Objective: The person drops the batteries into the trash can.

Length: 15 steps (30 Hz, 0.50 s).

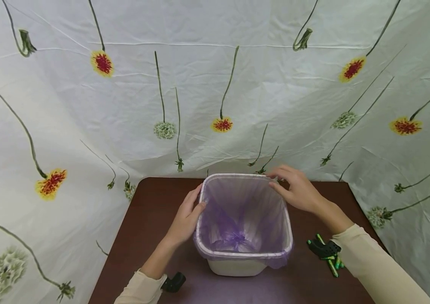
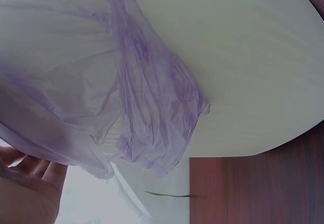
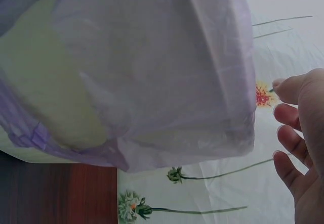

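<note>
1 white bin (image 1: 237,268) sat on 1 table (image 1: 150,223), center, w/ 1 purple bag (image 1: 245,198) in it & over the rim; prob mostly done, maybe smoothing to go. 2 hands: left hand (image 1: 184,217) gripped left rim, right hand (image 1: 300,188) loosely spread by far right corner. Green sticks (image 1: 332,268) right, qty unclear.

I have the left hand (image 1: 185,218) just left of lower centre, the right hand (image 1: 298,190) right of centre, fingers loosely bent.
</note>
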Available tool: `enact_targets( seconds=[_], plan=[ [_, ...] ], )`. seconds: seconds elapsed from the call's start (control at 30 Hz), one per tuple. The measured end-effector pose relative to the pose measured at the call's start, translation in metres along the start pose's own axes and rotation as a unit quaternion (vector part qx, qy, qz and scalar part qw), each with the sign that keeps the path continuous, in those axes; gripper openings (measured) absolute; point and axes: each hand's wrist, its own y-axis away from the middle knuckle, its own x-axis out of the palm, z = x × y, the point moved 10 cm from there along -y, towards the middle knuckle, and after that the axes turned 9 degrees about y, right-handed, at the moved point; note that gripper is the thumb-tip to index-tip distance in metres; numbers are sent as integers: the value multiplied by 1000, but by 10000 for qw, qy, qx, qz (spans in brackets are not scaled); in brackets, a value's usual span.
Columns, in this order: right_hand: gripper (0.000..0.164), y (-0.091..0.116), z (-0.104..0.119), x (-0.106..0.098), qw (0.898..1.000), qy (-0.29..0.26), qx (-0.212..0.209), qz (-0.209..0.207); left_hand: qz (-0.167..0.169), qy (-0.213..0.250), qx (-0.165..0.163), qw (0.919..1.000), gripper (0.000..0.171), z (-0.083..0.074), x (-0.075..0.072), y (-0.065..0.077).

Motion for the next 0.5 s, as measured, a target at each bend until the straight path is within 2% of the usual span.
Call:
enact_targets(
  seconds=[0.23,0.5],
  plan=[
    [22,16,-10,-7,9996,96,29,-278,89,69,-48,9999,59,1,3,0],
    [26,34,-24,-12,9983,161,379,-422,44,91,-17,9999,57,-2,2,0]
  ],
)
